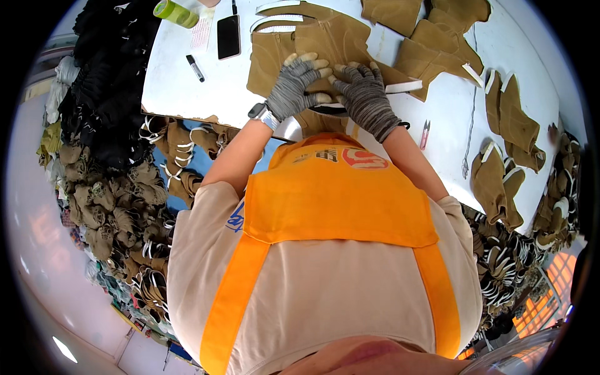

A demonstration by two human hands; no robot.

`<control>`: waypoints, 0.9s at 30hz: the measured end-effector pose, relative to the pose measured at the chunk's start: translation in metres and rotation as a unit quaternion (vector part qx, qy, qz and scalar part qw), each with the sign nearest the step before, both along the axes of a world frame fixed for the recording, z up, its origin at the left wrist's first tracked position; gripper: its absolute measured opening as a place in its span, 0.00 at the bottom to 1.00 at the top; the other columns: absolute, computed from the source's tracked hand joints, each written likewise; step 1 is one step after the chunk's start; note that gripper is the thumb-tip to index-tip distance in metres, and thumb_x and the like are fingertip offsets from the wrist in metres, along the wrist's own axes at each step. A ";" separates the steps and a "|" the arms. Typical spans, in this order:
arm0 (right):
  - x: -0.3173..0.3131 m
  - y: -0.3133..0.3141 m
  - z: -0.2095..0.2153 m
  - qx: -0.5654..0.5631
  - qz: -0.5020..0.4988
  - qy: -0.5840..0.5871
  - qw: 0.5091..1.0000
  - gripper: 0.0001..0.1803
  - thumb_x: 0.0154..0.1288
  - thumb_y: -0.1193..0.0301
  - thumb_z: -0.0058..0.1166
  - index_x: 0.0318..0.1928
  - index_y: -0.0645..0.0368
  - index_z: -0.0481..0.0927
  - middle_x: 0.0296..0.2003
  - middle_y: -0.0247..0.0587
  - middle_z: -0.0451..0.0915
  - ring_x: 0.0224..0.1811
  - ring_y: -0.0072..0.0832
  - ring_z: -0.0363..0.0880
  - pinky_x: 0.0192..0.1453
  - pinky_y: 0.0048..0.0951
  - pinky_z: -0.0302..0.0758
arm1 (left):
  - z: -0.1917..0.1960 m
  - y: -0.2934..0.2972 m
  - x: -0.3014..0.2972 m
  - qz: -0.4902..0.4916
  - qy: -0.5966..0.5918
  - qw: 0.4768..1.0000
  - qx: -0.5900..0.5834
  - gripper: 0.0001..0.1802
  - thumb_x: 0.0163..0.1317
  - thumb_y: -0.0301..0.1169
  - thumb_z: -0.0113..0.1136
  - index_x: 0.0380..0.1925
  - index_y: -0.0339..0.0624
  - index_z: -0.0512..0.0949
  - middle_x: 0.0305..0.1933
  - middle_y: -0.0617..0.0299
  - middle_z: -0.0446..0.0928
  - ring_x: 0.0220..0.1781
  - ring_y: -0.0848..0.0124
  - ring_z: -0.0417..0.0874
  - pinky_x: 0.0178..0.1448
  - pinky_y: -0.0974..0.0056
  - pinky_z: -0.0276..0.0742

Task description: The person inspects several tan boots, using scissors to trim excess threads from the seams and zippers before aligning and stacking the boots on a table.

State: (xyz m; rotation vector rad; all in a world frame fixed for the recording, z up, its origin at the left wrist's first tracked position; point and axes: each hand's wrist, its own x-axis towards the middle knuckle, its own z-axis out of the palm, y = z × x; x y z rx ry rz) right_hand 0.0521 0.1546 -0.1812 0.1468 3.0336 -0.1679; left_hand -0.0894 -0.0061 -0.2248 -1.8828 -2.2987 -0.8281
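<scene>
Brown suede boot uppers [334, 37] lie on the white table in front of me, some edged with white strips. My left hand [295, 86], in a grey knit glove with bare fingertips, rests on their near part, its fingers stretched out. Beside it, my right hand [365, 99], gloved the same way, presses on the same pieces with fingers apart. The two hands almost meet at the fingertips. Another bit of brown suede [319, 123] shows below them, partly hidden by my hands and orange apron.
More brown uppers lie at the table's far right [437, 47] and right edge [515, 115]. A phone [229, 37], a marker [195, 68] and a green bottle [175, 13] are at the left. Red snips [425, 135] lie right of my wrist. Piles of uppers [112, 200] flank the table.
</scene>
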 end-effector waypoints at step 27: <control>-0.025 0.018 0.048 -0.226 -0.027 0.348 0.909 0.19 0.65 0.63 0.57 0.51 0.61 0.78 0.44 0.46 0.80 0.45 0.39 0.80 0.53 0.36 0.76 | 0.087 0.010 0.029 0.076 -0.090 0.991 0.069 0.26 0.61 0.43 0.62 0.56 0.44 0.75 0.58 0.55 0.74 0.61 0.56 0.73 0.65 0.54 0.67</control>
